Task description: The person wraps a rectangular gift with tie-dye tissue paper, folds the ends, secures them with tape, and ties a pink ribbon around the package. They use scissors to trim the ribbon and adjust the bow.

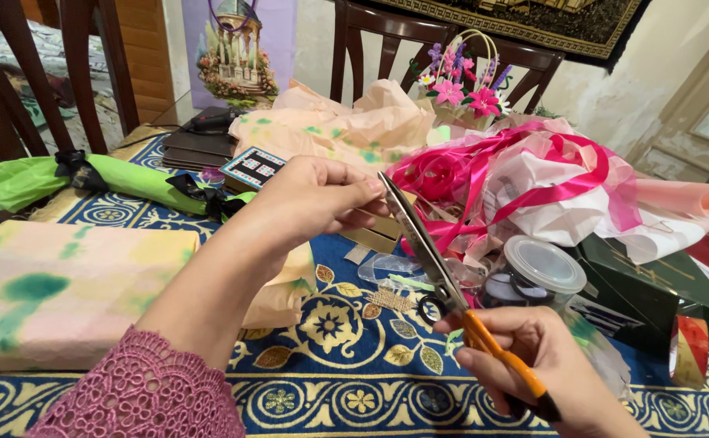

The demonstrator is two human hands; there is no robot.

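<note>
My right hand (pixel 533 361) grips scissors (pixel 431 259) with orange handles, their long blades pointing up and left. My left hand (pixel 314 199) is raised above the table with its fingers pinched together right at the blade tips; whatever it pinches is too small or thin to make out. Under my left forearm lies a flat parcel wrapped in pale pink and green paper (pixel 54 292). A small tan cardboard box (pixel 374 231) sits just behind the left hand.
A blue patterned tablecloth (pixel 346 397) covers the table. Pink ribbon and crumpled paper (pixel 525 182) pile at the right, beside a clear lidded jar (pixel 543 272), a dark green box (pixel 646 296) and a tape roll (pixel 691 349). A green wrapped roll (pixel 127 178) lies left; a flower basket (pixel 464 85) stands behind.
</note>
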